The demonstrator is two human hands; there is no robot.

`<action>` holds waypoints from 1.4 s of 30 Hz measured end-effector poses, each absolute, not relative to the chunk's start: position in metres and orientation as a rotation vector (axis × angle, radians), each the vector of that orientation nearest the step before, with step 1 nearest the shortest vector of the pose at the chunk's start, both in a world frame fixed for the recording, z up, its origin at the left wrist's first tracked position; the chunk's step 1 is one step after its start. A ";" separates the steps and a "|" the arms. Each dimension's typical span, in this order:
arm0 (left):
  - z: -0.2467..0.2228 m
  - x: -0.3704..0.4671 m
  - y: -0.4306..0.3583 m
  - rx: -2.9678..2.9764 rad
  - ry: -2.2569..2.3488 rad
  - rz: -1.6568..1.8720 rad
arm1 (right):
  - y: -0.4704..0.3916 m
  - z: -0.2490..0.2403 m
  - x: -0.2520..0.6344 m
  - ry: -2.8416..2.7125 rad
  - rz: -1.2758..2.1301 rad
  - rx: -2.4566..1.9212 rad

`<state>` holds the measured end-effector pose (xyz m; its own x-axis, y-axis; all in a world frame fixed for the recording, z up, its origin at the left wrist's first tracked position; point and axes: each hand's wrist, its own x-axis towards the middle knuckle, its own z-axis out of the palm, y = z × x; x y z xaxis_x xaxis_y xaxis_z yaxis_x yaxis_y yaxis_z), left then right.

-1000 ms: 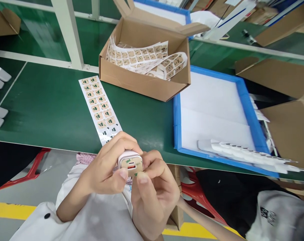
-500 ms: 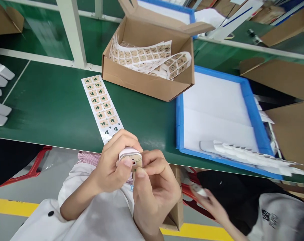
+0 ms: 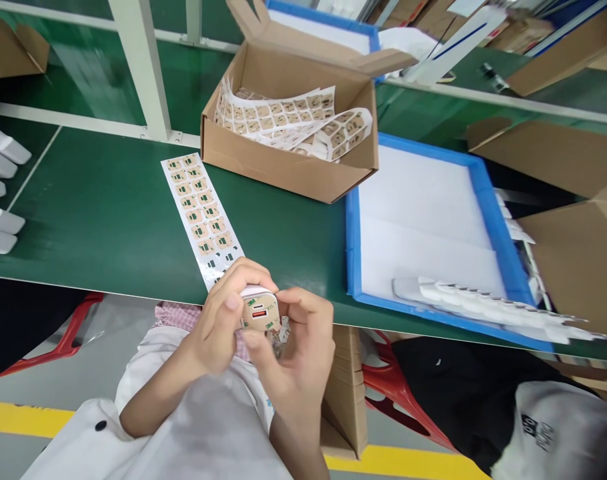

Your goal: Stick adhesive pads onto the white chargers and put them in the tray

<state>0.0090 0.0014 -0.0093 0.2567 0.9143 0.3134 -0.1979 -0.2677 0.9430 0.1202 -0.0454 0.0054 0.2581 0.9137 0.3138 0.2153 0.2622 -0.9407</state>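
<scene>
A white USB charger sits between my two hands, just in front of the table's near edge. Its end face carries a tan 3M adhesive sticker, with one pale slot and one red port showing through. My left hand is wrapped around the charger from the left, thumb on the face's edge. My right hand has its thumb at the sticker's lower edge and its fingertips by the upper right corner. A sheet of tan stickers lies on the table beyond my left hand, its nearest cells peeled bare.
An open cardboard box of sticker sheets stands behind. To its right is a blue-rimmed tray with a row of white chargers. More white pieces lie far left. A co-worker sits at right.
The charger's face has turned more toward me, showing the whole sticker. My right fingers have gone from a pinch at its lower edge to spread around its right side.
</scene>
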 end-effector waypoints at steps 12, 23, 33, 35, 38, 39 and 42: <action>-0.021 0.011 0.003 1.499 0.776 1.311 | -0.038 -0.009 0.120 -1.118 0.805 -1.261; -0.021 0.009 0.003 1.521 0.691 1.394 | -0.031 -0.005 0.120 -1.060 0.899 -1.227; -0.023 0.004 0.003 1.674 0.690 1.395 | -0.024 0.006 0.120 -1.021 1.079 -1.220; -0.022 0.003 0.003 1.645 0.674 1.370 | -0.023 0.005 0.122 -0.990 1.076 -1.211; -0.019 0.003 0.005 1.610 0.664 1.355 | -0.020 0.002 0.123 -0.903 1.114 -1.163; -0.018 0.004 0.006 1.602 0.670 1.363 | -0.019 0.001 0.123 -0.863 1.142 -1.124; -0.016 0.005 0.008 1.531 0.715 1.407 | -0.016 -0.008 0.120 -0.766 1.227 -1.026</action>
